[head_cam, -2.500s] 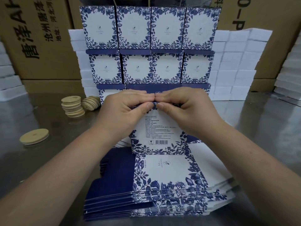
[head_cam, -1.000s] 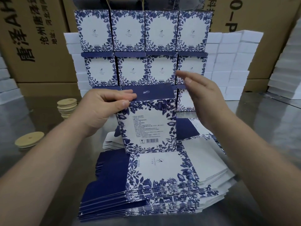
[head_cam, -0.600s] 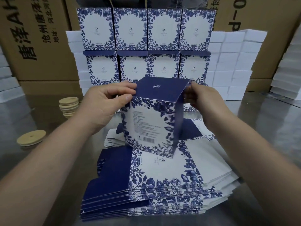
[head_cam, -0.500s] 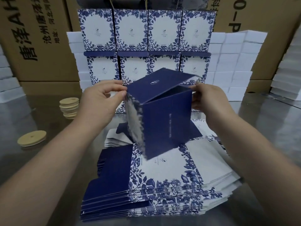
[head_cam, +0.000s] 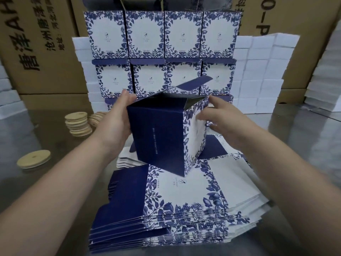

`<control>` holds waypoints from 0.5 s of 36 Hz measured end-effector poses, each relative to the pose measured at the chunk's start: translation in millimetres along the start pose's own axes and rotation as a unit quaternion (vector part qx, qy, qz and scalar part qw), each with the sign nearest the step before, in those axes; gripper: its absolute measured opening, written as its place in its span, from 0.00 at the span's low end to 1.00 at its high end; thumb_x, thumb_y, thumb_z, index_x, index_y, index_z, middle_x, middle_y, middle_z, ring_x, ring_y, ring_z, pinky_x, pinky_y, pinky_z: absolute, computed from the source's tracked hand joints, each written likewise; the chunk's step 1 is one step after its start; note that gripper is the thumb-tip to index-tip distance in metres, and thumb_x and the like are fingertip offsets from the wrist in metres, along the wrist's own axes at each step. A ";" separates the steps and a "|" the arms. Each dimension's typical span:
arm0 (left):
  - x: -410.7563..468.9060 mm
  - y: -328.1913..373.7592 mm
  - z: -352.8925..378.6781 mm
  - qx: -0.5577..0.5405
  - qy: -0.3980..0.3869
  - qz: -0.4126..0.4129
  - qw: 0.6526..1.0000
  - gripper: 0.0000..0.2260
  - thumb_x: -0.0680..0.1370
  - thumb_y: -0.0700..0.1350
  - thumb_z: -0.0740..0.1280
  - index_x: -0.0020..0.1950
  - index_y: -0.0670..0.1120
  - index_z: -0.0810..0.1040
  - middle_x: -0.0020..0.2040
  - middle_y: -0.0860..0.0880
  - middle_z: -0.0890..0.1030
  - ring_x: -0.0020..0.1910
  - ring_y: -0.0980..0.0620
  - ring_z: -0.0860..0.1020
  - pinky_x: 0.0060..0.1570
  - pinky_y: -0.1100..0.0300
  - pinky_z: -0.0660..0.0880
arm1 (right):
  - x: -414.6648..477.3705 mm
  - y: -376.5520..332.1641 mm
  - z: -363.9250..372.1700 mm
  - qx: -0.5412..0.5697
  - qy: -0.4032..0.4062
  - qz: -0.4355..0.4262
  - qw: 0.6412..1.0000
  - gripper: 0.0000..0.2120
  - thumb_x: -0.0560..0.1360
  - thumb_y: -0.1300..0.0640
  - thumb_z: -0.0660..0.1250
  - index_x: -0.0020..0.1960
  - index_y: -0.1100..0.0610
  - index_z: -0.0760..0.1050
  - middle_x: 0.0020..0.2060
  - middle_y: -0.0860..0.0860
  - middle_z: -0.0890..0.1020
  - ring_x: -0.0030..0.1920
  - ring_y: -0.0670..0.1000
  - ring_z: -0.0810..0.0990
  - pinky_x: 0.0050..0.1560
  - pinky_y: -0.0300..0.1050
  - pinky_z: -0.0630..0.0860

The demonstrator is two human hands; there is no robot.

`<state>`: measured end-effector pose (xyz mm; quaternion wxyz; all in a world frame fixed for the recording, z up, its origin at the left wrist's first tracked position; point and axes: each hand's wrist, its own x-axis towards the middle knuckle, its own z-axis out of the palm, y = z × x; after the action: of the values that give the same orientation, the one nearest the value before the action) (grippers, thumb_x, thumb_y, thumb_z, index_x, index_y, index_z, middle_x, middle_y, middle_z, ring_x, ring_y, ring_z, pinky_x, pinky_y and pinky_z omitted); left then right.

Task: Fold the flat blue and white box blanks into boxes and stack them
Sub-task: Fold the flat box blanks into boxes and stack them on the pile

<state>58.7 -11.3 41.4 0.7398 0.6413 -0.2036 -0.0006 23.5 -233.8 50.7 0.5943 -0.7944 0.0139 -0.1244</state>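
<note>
A wall of finished boxes [head_cam: 162, 52] stands at the back of the counter [head_cam: 46, 182]. Nearer lies the pile of flat blanks [head_cam: 184, 196]. Above it is the new box [head_cam: 158, 137], turned in the last half second: navy side forward, lid flap [head_cam: 195, 84] now raised. It looks formed and ready to stack. The left hand [head_cam: 114, 122] grips its left side, while the right hand [head_cam: 227, 122] rests spread fingers [head_cam: 201, 117] on the patterned face.

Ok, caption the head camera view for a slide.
Left hand grips an open-topped box, right hand touching its side, above the flat blanks.
</note>
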 end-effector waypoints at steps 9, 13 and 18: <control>9.2 -12.2 -9.3 0.418 0.217 0.116 0.875 0.25 0.76 0.55 0.63 0.71 0.49 0.63 0.54 0.52 0.74 0.49 0.50 0.75 0.48 0.52 0.71 | -7.3 1.0 8.7 -0.105 0.022 -0.087 0.990 0.08 0.68 0.55 0.74 0.46 0.54 0.78 0.36 0.52 0.80 0.35 0.51 0.75 0.41 0.48 0.72; 10.1 -17.7 -6.6 0.344 0.194 0.094 0.914 0.15 0.75 0.56 0.60 0.59 0.52 0.73 0.42 0.57 0.78 0.40 0.52 0.79 0.43 0.50 0.76 | -6.9 2.0 11.4 -0.141 0.033 -0.099 0.984 0.11 0.69 0.54 0.73 0.32 0.46 0.73 0.21 0.41 0.71 0.29 0.48 0.72 0.42 0.55 0.78; 2.1 -19.4 0.2 0.297 0.126 0.075 0.944 0.26 0.67 0.66 0.57 0.62 0.59 0.68 0.49 0.61 0.77 0.48 0.53 0.78 0.54 0.46 0.75 | -12.7 -2.7 14.1 -0.185 0.007 -0.117 0.976 0.05 0.70 0.53 0.72 0.40 0.48 0.76 0.34 0.48 0.76 0.33 0.51 0.76 0.46 0.53 0.78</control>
<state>65.6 -15.5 23.6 0.5337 0.8092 -0.1472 0.1966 13.8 -217.6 47.2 0.4182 -0.8859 -0.0521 -0.1939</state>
